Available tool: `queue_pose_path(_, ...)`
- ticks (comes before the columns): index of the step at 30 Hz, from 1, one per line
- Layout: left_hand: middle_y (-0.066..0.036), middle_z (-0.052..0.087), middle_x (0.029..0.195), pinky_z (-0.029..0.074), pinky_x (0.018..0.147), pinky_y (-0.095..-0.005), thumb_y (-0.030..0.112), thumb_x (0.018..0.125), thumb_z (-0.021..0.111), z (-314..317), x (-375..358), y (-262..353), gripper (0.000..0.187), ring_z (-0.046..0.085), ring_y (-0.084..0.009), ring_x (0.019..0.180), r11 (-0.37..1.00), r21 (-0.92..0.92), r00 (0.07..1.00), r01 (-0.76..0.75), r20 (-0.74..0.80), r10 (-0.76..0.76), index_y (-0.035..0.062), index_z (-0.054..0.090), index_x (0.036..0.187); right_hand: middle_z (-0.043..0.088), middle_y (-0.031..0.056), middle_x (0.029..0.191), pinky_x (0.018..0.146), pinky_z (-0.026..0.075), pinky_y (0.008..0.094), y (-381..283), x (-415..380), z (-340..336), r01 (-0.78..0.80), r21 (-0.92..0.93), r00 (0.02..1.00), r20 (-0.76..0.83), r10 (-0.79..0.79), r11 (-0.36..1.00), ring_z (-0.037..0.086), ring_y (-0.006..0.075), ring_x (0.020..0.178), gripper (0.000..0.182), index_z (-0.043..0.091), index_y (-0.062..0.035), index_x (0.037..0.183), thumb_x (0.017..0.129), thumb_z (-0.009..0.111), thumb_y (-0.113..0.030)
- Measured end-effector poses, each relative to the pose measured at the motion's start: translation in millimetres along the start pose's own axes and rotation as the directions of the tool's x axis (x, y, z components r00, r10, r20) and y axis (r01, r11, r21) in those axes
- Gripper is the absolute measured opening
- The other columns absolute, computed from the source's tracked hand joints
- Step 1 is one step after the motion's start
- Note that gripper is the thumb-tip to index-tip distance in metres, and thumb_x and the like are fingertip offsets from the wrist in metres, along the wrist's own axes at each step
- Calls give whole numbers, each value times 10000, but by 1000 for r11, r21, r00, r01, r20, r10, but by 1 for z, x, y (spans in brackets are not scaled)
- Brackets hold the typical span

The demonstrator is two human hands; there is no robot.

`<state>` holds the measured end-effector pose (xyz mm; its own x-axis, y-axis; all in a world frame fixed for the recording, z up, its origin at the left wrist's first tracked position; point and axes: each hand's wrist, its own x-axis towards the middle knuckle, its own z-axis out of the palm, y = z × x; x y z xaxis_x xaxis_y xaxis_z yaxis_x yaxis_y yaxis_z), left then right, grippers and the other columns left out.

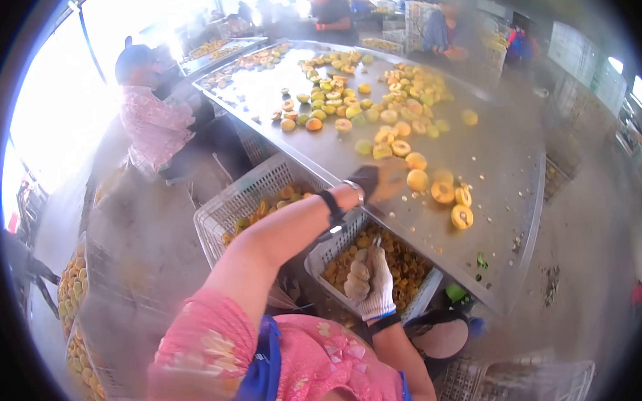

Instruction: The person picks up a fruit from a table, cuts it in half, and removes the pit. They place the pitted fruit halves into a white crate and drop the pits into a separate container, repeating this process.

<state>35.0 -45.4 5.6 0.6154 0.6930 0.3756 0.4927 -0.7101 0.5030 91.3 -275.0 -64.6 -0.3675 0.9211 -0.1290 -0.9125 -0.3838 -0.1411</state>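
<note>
My left hand (389, 180) reaches over the metal table (489, 159), blurred, beside several yellow peach halves (442, 192). Its fingers are too smeared to show whether they hold anything. A dark cuff, a bracelet and a black watch are on that arm. My right hand (366, 278), in a whitish knitted glove, is closed around a small tool with a metal tip (377, 242); the rest of the tool is hidden. Below this hand, a light plastic crate (320, 265) holds many brownish-orange fruit pieces (408, 272).
Another crate (207, 222) of fruit stands left of mine, against the table edge. More peaches (331, 94) cover the table's far part. A person in a pink patterned top (152, 125) sits at left. Green leaves (481, 260) lie near the right corner. Crates (539, 384) stand behind right.
</note>
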Motion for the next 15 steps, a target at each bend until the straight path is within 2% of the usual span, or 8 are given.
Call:
queue_pose_path(2, -171, 569, 1319, 474, 1007, -399, 298, 857, 657, 34, 32, -11, 525, 574, -361, 1194, 986, 79, 988, -146, 62, 141, 118, 542, 1337, 459, -20, 598, 338, 274, 292, -4, -4, -2, 50, -2, 998, -29, -50, 999, 358, 114, 370, 423, 622, -118, 982, 1024, 460, -506)
queue_pose_path(4, -179, 569, 1293, 472, 1009, -427, 299, 833, 674, 56, 53, -7, 570, 572, -376, 1193, 995, 93, 982, -46, 185, 28, 108, 532, 1351, 471, -21, 607, 339, 274, 292, -9, -9, -2, 101, -32, 992, -69, -103, 994, 362, 113, 371, 415, 629, -128, 973, 1016, 476, -511)
queue_pose_path(5, -201, 522, 1340, 469, 1014, -446, 299, 814, 687, 68, 59, -3, 597, 566, -400, 1189, 990, 133, 974, 57, 209, -84, 120, 529, 1361, 475, -21, 609, 340, 276, 292, -11, -12, 0, 112, -28, 988, -100, -114, 993, 363, 113, 371, 413, 631, -131, 971, 1014, 480, -513)
queue_pose_path(8, -220, 480, 1367, 470, 1016, -456, 311, 799, 701, 57, 60, 16, 630, 556, -414, 1197, 963, 216, 920, 161, 319, -226, 136, 520, 1376, 491, -21, 614, 340, 280, 288, -13, -14, -1, 135, -46, 980, -139, -140, 990, 373, 116, 375, 409, 638, -140, 964, 1007, 493, -520)
queue_pose_path(12, -223, 483, 1339, 493, 960, -458, 318, 756, 733, 49, 44, 17, 555, 575, -406, 1162, 956, 254, 910, 149, 344, -233, 108, 569, 1243, 492, -20, 612, 343, 285, 282, -8, -15, 7, 144, -97, 979, -130, -156, 985, 380, 117, 379, 411, 628, -140, 978, 1008, 487, -526)
queue_pose_path(13, -198, 545, 1241, 512, 912, -432, 303, 728, 755, 50, 37, 14, 546, 623, -372, 1073, 952, 273, 934, 141, 281, -219, 91, 564, 1193, 491, -20, 611, 344, 286, 280, -7, -15, 9, 138, -99, 981, -121, -150, 985, 381, 117, 380, 413, 624, -140, 982, 1009, 484, -528)
queue_pose_path(15, -184, 561, 1213, 519, 895, -416, 292, 742, 744, 40, 25, 12, 545, 632, -352, 1054, 969, 166, 937, 182, 269, -223, 82, 555, 1208, 490, -19, 611, 347, 290, 277, -2, -14, 16, 143, -129, 979, -126, -159, 981, 383, 116, 381, 412, 616, -138, 985, 1011, 481, -527)
